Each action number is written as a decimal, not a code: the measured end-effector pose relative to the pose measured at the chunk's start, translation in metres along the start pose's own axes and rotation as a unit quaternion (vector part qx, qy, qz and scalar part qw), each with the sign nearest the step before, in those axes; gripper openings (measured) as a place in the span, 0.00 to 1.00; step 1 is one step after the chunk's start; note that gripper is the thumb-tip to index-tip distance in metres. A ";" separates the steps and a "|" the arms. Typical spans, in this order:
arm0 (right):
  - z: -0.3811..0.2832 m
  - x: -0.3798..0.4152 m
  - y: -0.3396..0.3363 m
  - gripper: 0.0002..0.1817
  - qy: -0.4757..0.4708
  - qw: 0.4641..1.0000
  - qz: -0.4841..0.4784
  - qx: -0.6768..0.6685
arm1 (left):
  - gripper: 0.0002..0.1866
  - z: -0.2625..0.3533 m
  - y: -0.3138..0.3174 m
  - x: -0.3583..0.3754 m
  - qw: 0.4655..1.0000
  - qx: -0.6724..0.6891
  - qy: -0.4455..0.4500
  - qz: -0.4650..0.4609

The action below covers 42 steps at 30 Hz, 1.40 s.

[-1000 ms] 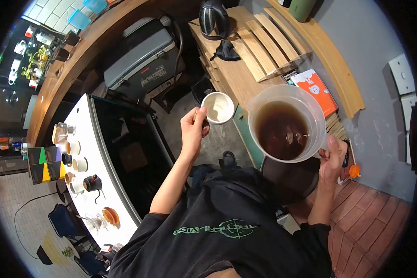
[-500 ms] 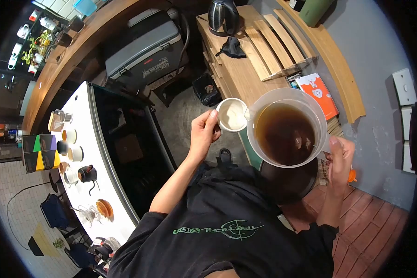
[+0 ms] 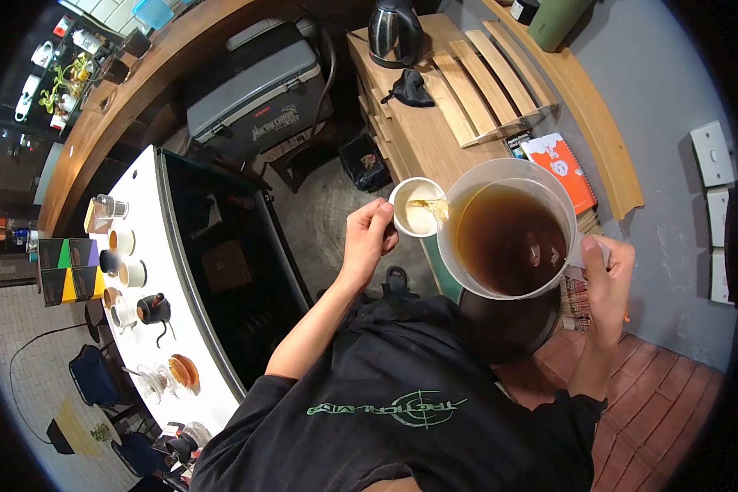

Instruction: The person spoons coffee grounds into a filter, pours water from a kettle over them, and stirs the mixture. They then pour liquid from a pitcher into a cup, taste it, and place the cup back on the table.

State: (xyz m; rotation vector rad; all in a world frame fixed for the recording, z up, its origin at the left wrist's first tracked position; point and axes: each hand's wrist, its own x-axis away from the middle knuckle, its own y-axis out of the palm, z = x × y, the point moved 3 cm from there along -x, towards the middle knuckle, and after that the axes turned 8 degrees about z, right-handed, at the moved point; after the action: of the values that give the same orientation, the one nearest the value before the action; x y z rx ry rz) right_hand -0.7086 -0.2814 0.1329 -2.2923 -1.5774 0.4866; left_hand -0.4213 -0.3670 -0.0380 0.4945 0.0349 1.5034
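Left grip point(image 3: 367, 239): pinching a small, round, white cup point(image 3: 419, 225) at its nine o'clock side. Right grip point(image 3: 610, 275): closed on the handle of a large, translucent plastic pitcher point(image 3: 449, 261), at the cup's three o'clock. Spout-to-handle axis: roughly nine to three; spout at cup rim, brownish liquid there.
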 end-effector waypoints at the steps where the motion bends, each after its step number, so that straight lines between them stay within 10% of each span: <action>1: 0.000 0.000 0.000 0.22 0.004 1.000 0.001 0.000 | 0.19 0.000 0.000 0.000 1.000 0.001 0.002 -0.001; 42: -0.013 -0.002 -0.009 0.24 -0.014 0.999 0.008 0.050 | 0.17 -0.011 0.002 0.004 1.000 0.015 -0.011 0.000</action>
State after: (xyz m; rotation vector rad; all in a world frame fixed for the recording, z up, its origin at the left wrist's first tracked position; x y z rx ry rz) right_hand -0.7106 -0.2808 0.1482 -2.2345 -1.5118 0.5909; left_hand -0.4259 -0.3600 -0.0458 0.5341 0.0403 1.4983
